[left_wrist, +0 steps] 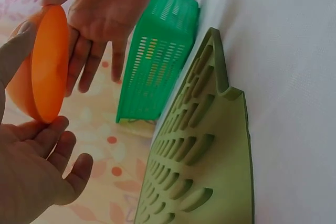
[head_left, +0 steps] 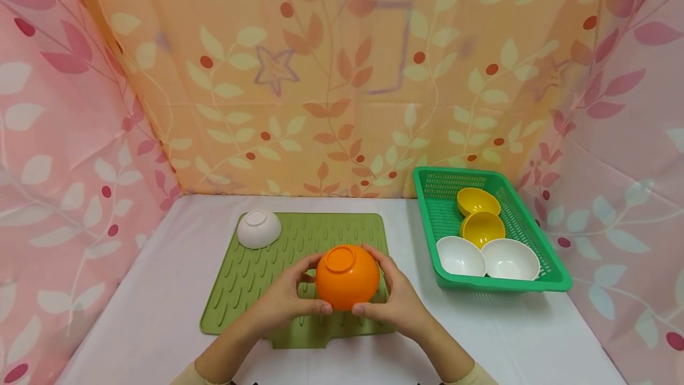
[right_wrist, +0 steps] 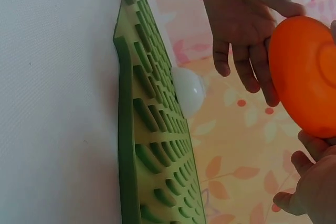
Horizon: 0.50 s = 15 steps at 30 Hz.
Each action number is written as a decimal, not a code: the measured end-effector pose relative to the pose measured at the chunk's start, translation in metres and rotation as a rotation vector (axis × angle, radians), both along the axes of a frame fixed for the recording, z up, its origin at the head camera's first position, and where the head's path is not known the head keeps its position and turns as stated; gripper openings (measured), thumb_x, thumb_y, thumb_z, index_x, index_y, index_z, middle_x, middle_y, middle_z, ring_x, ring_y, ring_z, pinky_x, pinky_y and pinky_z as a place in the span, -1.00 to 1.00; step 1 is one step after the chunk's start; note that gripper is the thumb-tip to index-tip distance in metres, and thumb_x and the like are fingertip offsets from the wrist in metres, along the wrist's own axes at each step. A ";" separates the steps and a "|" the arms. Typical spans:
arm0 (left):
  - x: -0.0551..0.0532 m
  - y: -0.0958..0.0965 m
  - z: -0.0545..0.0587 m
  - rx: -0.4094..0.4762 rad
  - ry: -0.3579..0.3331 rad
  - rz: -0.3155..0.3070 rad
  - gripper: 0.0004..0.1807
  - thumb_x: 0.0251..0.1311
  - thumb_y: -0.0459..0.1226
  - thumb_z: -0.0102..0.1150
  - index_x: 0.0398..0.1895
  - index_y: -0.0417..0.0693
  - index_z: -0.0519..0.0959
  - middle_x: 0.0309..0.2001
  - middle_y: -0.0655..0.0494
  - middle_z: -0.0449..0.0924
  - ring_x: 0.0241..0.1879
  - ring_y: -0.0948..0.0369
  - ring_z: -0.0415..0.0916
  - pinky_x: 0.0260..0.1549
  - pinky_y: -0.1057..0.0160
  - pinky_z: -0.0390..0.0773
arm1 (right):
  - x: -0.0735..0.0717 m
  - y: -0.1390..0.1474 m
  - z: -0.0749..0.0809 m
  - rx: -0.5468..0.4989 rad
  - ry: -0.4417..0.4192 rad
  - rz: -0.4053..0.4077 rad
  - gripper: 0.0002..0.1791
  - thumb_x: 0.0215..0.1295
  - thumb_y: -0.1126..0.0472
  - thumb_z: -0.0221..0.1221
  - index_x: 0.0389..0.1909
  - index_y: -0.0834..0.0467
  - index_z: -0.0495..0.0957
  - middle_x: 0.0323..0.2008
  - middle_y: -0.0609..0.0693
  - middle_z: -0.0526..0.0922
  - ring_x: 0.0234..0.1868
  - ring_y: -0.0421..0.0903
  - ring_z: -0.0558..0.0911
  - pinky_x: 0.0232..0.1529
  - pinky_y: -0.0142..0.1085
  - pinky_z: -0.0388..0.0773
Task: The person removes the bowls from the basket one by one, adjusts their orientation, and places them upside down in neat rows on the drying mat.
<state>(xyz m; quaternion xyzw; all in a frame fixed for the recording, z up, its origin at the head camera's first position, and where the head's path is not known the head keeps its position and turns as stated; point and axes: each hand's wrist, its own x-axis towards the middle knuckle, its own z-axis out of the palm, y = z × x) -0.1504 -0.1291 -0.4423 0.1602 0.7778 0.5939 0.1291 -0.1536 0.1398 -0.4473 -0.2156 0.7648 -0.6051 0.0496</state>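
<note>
Orange bowl (head_left: 350, 281): plain bright orange, inside and out; mat (head_left: 315, 233): olive green, patterned with rows of short slanted ridges in the same colour; far-left bowl (head_left: 259, 232): plain white; basket (head_left: 502, 284) at right: solid green, perforated in a regular grid; two far bowls (head_left: 483, 229) inside it: yellow; two near bowls (head_left: 461, 258) inside it: white; tabletop (head_left: 139, 296): white; far curtain (head_left: 331, 159): peach-orange, printed with cream and orange leaves, red dots and purple-outlined stars; left curtain (head_left: 64, 183) and right curtain (head_left: 614, 153): pink, with whitish and deeper-pink leaves, crimson dots; sleeves (head_left: 472, 375): cream.
</note>
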 end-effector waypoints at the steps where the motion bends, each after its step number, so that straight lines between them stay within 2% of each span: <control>1: 0.001 0.000 0.001 -0.014 0.013 0.016 -0.01 -0.07 -0.06 0.65 0.48 0.36 0.32 0.34 0.20 0.41 0.21 -0.03 0.37 0.15 -0.25 0.44 | 0.000 0.000 0.000 0.010 0.014 -0.009 0.08 0.01 0.02 0.58 0.55 -0.17 0.20 0.49 -0.14 0.31 0.55 0.06 0.22 0.43 0.43 -0.02; 3: 0.001 0.000 0.001 -0.047 0.045 0.050 0.01 -0.13 -0.02 0.68 0.46 0.42 0.33 0.32 0.25 0.42 0.22 0.00 0.37 0.17 -0.25 0.42 | 0.000 -0.001 0.001 0.042 0.044 -0.040 0.09 -0.02 0.01 0.59 0.54 -0.21 0.22 0.48 -0.17 0.30 0.54 0.05 0.22 0.41 0.43 0.03; 8: 0.002 0.000 0.002 -0.121 0.162 0.110 0.07 -0.25 0.01 0.72 0.43 0.44 0.34 0.28 0.34 0.44 0.29 0.16 0.36 0.28 -0.23 0.36 | -0.001 -0.002 0.001 0.095 0.134 -0.090 0.06 -0.08 0.00 0.63 0.47 -0.27 0.30 0.47 -0.16 0.27 0.53 0.06 0.21 0.36 0.44 0.13; 11: 0.002 0.000 0.003 -0.151 0.222 0.126 0.09 -0.30 0.02 0.74 0.43 0.45 0.34 0.30 0.37 0.41 0.34 0.21 0.32 0.30 -0.23 0.35 | -0.002 -0.001 0.000 0.134 0.183 -0.088 0.04 -0.09 -0.06 0.63 0.46 -0.29 0.31 0.46 -0.17 0.29 0.52 0.04 0.21 0.35 0.41 0.20; 15: 0.003 0.000 0.004 -0.174 0.282 0.130 0.12 -0.33 0.06 0.73 0.43 0.42 0.33 0.36 0.35 0.36 0.38 0.18 0.28 0.26 -0.24 0.38 | -0.003 -0.001 -0.003 0.183 0.216 -0.087 0.06 -0.11 -0.15 0.62 0.46 -0.30 0.30 0.44 -0.22 0.30 0.51 -0.01 0.21 0.34 0.35 0.27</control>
